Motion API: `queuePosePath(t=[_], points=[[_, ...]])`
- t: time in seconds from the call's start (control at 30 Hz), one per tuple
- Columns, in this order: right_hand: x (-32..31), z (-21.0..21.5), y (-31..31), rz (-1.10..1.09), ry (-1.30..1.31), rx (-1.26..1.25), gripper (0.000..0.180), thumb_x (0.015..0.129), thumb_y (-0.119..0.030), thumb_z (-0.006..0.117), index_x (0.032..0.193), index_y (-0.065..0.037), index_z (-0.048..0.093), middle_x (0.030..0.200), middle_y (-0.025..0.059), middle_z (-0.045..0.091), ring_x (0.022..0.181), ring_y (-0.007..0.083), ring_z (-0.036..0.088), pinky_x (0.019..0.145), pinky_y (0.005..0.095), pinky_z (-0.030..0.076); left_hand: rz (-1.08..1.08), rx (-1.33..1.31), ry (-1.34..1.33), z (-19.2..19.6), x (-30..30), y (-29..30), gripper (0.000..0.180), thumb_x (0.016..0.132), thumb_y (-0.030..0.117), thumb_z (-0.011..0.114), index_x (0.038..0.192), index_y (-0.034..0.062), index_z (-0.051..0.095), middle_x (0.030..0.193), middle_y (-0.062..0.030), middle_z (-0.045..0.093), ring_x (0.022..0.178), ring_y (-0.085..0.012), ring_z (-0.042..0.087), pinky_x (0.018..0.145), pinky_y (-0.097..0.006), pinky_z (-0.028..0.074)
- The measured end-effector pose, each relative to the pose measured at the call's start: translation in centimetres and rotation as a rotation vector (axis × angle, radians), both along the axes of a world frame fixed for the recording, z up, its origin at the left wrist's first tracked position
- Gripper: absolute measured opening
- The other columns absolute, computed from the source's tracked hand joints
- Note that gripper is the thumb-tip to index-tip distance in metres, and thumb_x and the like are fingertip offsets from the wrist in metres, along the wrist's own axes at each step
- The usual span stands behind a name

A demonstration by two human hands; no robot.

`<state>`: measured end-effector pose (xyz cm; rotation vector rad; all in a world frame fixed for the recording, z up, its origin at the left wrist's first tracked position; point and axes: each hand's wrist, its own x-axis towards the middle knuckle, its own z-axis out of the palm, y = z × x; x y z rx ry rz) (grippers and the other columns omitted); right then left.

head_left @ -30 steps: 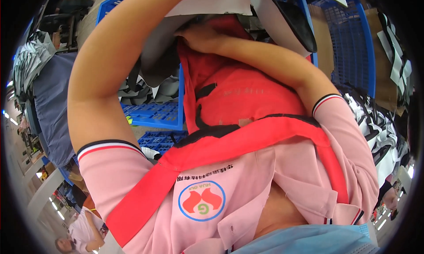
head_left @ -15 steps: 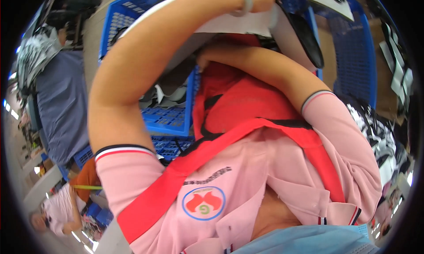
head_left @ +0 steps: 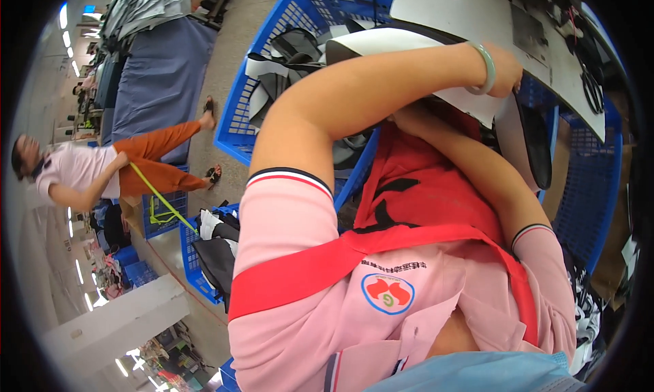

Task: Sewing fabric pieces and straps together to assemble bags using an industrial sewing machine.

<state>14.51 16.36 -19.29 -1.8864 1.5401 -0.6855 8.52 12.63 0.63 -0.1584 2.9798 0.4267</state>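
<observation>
Two bare forearms are seen rising from the lower edge toward a white work table point(head_left: 463, 10) at the top. The left hand point(head_left: 505, 70), marked by a pale green bangle point(head_left: 485, 68) at the wrist, is laid against the front edge of the table where a sheet of white material point(head_left: 470, 104) hangs down; its fingers are curled over that edge out of sight, so whether they are closed on the sheet cannot be told. The right hand point(head_left: 409, 119) is tucked beneath the left forearm, close against a red cloth point(head_left: 422, 187), and its grip is hidden as well. A round badge point(head_left: 387, 294), white with a blue rim and a red and green emblem, is sewn on the chest of the pink shirt point(head_left: 293, 337), just under a short line of dark lettering and below a red strap point(head_left: 320, 269) that crosses the body. A large blue plastic basket point(head_left: 272, 38) filled with grey and white cut pieces is set to the left of the table, and a smaller blue crate point(head_left: 194, 256) of dark fabric is placed lower down. Much of the table is blocked by the raised left arm. Further left, another person in orange trousers point(head_left: 163, 160) is seen on the floor beside a blue-covered bench point(head_left: 157, 72).
</observation>
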Motion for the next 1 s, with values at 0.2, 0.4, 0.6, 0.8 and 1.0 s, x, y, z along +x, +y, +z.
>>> queuePosePath(t=[0.2, 0.4, 0.6, 0.8, 1.0], points=[[-5.1, 13.4, 9.7, 0.27, -0.234, 0.028, 0.008, 0.08, -0.007, 0.065, 0.088, -0.005, 0.066, 0.087, 0.0126, 0.065, 0.086, 0.0284, 0.063, 0.076, 0.036, 0.05, 0.055, 0.126, 0.067, -2.5, 2.4, -1.9, 0.026, 0.078, 0.022, 0.057, 0.093, 0.007, 0.071, 0.092, -0.0181, 0.068, 0.088, -0.0364, 0.065, 0.08, -0.043, 0.051], [-14.7, 18.4, 13.0, -0.561, -0.007, -0.426, 0.052, 0.075, -0.007, 0.072, 0.123, -0.005, 0.056, 0.12, 0.0132, 0.059, 0.11, 0.0245, 0.058, 0.096, 0.0336, 0.045, 0.024, 0.164, -0.037, -1.5, 2.0, -0.8, 0.026, 0.077, 0.022, 0.061, 0.09, 0.0013, 0.07, 0.089, -0.0217, 0.066, 0.086, -0.0372, 0.064, 0.079, -0.043, 0.051], [-17.1, 15.7, 14.5, -0.335, -0.408, 0.076, 0.05, 0.093, -0.029, 0.06, 0.134, -0.002, 0.05, 0.126, 0.0152, 0.058, 0.117, 0.0216, 0.053, 0.101, 0.0319, 0.039, -0.084, 0.279, 0.028, 2.8, 0.8, 0.7, 0.024, 0.082, 0.02, 0.061, 0.088, -0.0026, 0.066, 0.075, -0.0201, 0.063, 0.069, -0.0298, 0.063, 0.067, -0.036, 0.049], [-22.5, 26.1, 16.0, -0.33, -0.383, 0.043, 0.036, 0.091, -0.03, 0.064, 0.112, -0.001, 0.065, 0.09, 0.0037, 0.067, 0.088, 0.0079, 0.056, 0.082, 0.0265, 0.045, 0.099, 0.977, 0.075, 9.3, -1.4, 1.6, 0.022, 0.088, 0.02, 0.067, 0.086, -0.0024, 0.068, 0.072, 0.0024, 0.062, 0.069, -0.0045, 0.055, 0.059, -0.022, 0.046], [-27.8, 28.3, 12.2, -0.44, -0.133, 0.057, 0.039, 0.087, -0.034, 0.065, 0.11, -0.003, 0.066, 0.088, 0.005, 0.067, 0.08, 0.0119, 0.06, 0.075, 0.0275, 0.047, 0.113, 0.833, 0.339, 8.7, -5.4, -1.7, 0.023, 0.085, 0.018, 0.07, 0.096, -0.0029, 0.07, 0.079, -0.0015, 0.067, 0.07, -0.0063, 0.058, 0.063, -0.021, 0.047]])
